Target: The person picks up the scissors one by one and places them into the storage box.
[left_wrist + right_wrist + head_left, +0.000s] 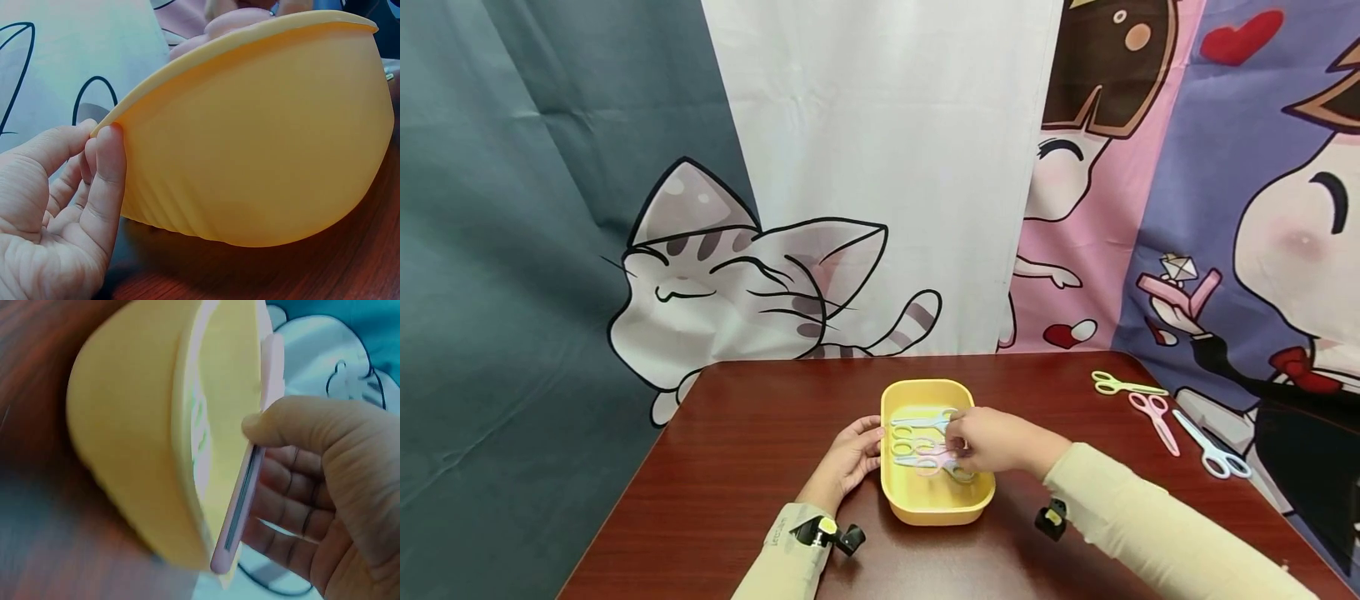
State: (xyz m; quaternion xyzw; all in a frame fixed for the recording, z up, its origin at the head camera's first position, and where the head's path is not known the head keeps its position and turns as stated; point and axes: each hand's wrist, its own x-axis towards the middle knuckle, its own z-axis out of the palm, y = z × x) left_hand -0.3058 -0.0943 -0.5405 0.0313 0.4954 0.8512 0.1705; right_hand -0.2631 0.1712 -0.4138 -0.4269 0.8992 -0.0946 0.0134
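A yellow plastic basin (938,515) stands on the table, its near wall filling much of the left wrist view. My left hand (853,457) pinches its left rim between thumb and fingers. Over the basin, my right hand (992,439) holds pink scissors (242,497); in the right wrist view the thumb presses one side and the fingers lie behind. Several pastel scissors lie inside the basin, among them a blue pair (916,422) and a yellow pair (901,448). The right hand hides part of them.
On the right side of the dark red table (760,467) lie three more scissors: green (1123,385), pink (1156,417) and light blue (1213,454). A printed cartoon curtain (880,167) hangs behind the table's far edge. A black object (1303,467) is beyond the right edge.
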